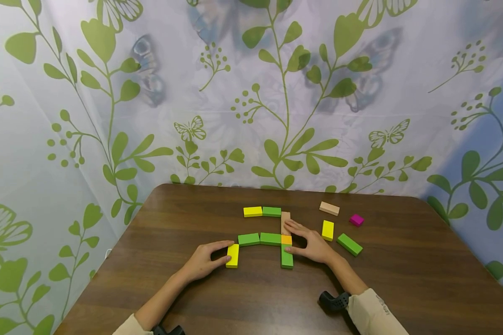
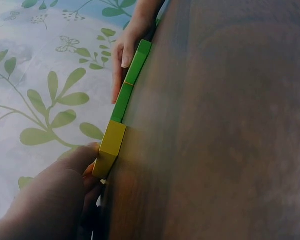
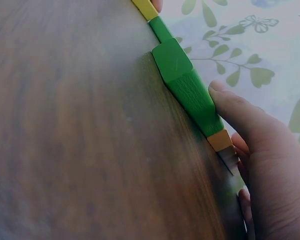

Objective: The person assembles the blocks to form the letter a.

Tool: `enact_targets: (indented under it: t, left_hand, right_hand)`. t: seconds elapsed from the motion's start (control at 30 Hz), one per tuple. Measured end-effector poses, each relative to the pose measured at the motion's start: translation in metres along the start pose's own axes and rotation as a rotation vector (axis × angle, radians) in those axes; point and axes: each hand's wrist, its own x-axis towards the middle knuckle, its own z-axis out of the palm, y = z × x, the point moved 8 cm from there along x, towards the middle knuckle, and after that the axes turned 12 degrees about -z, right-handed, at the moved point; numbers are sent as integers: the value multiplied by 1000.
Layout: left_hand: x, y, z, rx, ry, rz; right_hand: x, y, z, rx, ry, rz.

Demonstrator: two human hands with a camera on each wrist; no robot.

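My left hand [image 1: 202, 261] holds a yellow block [image 1: 232, 256] by its upper end and left side, between index finger and thumb. This block lies lengthwise on the table at the left end of two green blocks laid in a row; the nearer one [image 1: 249, 239] is close beside it. My right hand [image 1: 313, 245] spreads along a column at the row's right end. Its thumb touches the side of a green block [image 1: 287, 258], and its fingertips rest at a plain wooden block [image 1: 285, 222]. A small orange block [image 1: 286, 239] lies between those two.
Behind the row lie another yellow block [image 1: 253, 212] and a green block [image 1: 272, 211], end to end. To the right are a loose wooden block [image 1: 329, 208], a yellow block [image 1: 328, 230], a magenta block [image 1: 356, 220] and a green block [image 1: 350, 244]. A patterned cloth [image 1: 218, 97] hangs behind the table.
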Motion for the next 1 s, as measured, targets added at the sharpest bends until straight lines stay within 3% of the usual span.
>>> enact_targets:
  t: [0.23,0.43,0.73,1.0]
  left_hand:
    - [0,-2,2,12,5,12]
    - [-1,-3,2,18,3,4]
    - [-1,-3,3,18,4,0]
    - [0,-3,3,14,6,-2]
  right_hand:
    - [1,-4,-3,35,32,-14]
    - [1,-5,-11,59,119,-6]
    - [-13,8,-54,-83,225,28]
    - [-43,32,-89,-170,160,163]
